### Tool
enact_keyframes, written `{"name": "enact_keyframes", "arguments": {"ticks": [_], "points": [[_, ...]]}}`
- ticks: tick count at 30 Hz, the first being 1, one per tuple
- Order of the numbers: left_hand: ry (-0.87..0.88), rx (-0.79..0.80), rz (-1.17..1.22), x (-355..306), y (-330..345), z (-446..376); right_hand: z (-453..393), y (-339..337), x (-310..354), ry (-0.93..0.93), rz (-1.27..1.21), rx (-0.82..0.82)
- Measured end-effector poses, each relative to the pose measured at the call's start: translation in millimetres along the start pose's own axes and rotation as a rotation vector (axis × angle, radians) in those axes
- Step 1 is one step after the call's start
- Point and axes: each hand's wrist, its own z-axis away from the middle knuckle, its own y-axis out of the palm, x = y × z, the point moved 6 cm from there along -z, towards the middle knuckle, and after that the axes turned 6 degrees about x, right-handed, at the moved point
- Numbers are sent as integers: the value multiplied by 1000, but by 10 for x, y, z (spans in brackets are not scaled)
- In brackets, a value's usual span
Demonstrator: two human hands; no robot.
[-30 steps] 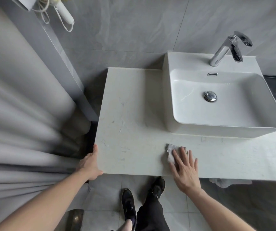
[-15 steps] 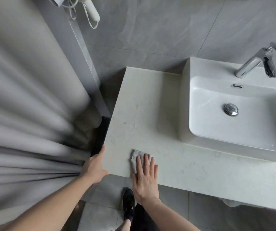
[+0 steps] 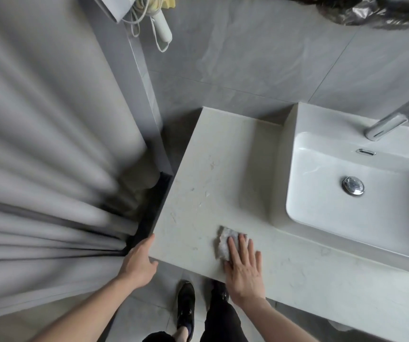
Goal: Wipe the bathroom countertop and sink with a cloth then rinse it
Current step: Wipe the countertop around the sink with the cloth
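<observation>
A pale stone countertop [image 3: 213,174] carries a white rectangular sink [image 3: 346,218] on its right, with a chrome drain plug [image 3: 352,185] and a chrome faucet [image 3: 393,123] behind it. My right hand [image 3: 244,270] lies flat, fingers straight, pressing a small grey-white cloth [image 3: 224,243] onto the counter near its front edge. Most of the cloth is hidden under the fingers. My left hand [image 3: 139,262] holds the counter's front left corner, thumb on the left edge.
A grey pleated curtain [image 3: 45,169] hangs close on the left. A white device with cords [image 3: 161,25] hangs on the grey tiled wall above. A black plastic bag [image 3: 371,11] shows at top right. My black shoes [image 3: 186,307] stand on the floor below.
My right hand slid the cloth left along the front edge of the counter, then a little back to the right. The view swung left. My left hand stayed on the corner.
</observation>
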Motion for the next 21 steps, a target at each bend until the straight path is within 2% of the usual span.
{"name": "enact_keyframes", "arguments": {"ticks": [4, 8, 11, 15, 18, 21], "points": [[-8, -1, 1, -20, 3, -11, 12, -13, -334, 147, -67, -34], [-16, -1, 1, -47, 5, 16, -61, 75, 72, 275, -189, -4], [-29, -51, 17, -79, -25, 106, -167, 179, 692, 85, -136, 136], [39, -157, 23, -234, -6, 266, -242, 232, 1424, -191, -13, 356], [64, -202, 56, -359, 53, 395, -293, 22, 1564, -249, -42, 472], [146, -228, 7, -497, 173, 472, -291, -367, 1313, -329, -167, 413]]}}
